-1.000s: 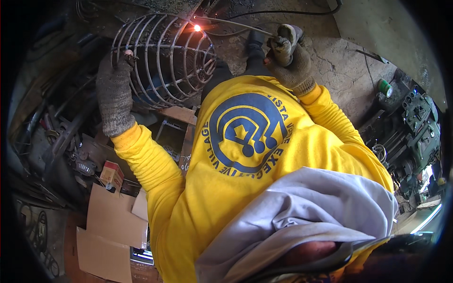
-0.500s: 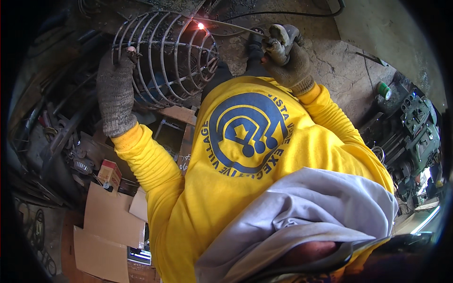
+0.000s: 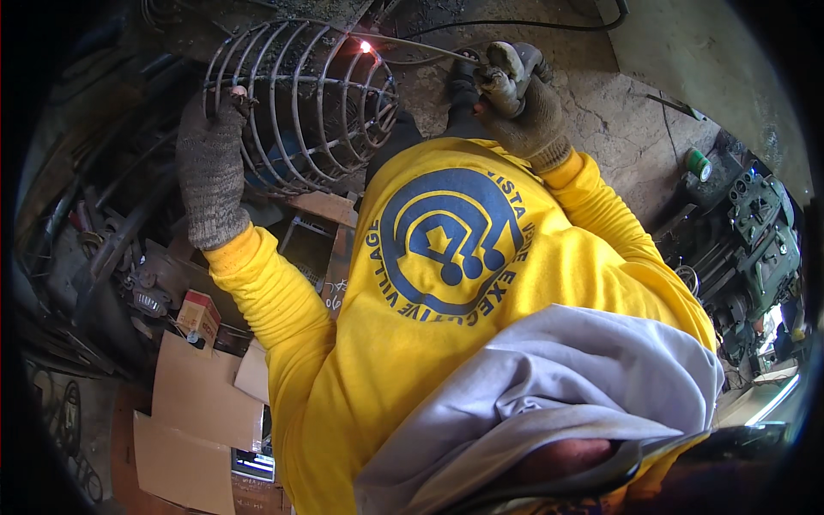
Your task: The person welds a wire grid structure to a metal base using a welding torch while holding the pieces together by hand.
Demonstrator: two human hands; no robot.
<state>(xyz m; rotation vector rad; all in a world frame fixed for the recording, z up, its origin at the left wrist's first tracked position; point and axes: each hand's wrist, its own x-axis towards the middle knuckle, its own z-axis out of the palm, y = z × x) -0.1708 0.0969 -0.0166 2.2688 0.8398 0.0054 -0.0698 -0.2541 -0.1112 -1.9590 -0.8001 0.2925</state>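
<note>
A rounded cage of metal bars (image 3: 319,80) spans the upper left of the head view. My left hand (image 3: 215,137), in a worn grey knit glove, is closed on the cage's left side; a bare fingertip shows through the glove. On the right, my gloved right hand (image 3: 534,124) grips a welding electrode holder (image 3: 508,75). From the holder a thin welding rod (image 3: 421,45) reaches left to the cage's upper bars. A bright orange-red glow (image 3: 366,47) shines on a bar just below the rod.
Cardboard boxes (image 3: 193,378) lie at the lower left, beside dark metal scrap (image 3: 94,232). A green machine (image 3: 760,232) stands at the right, with a green can (image 3: 698,165) by it. Behind, a black cable (image 3: 532,26) crosses the cracked concrete floor (image 3: 601,120).
</note>
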